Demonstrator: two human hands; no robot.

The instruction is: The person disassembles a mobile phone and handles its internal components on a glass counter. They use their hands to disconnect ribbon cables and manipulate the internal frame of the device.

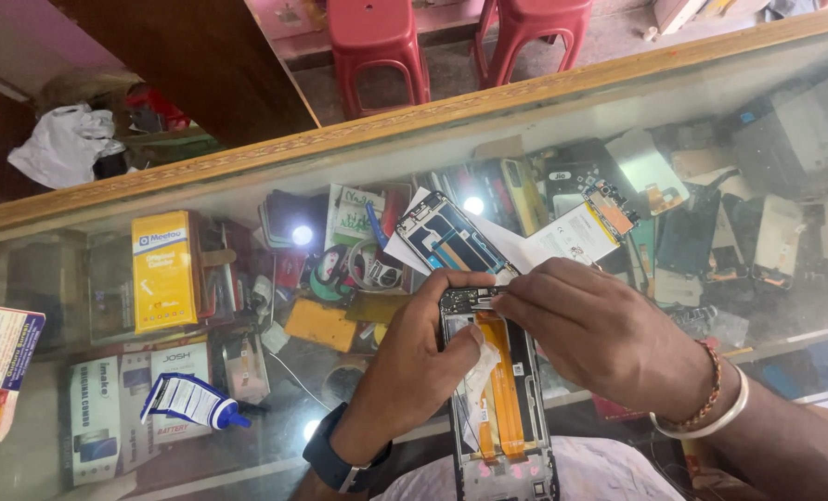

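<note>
Evidently I'm steadying the opened phone frame (499,399), light, fragile, by its edges: left hand (414,362) curled around it, right hand (600,334) pinching its top.

two hands (414,371), two stools (377,42), perhaps two phones (498,390).

Both forearms are bare, no sleeves. The left hand (414,366) has a dark smartwatch with a metal buckle at the wrist; the right hand (600,334) has a reddish beaded bracelet (beside it a plain white bangle).
</note>
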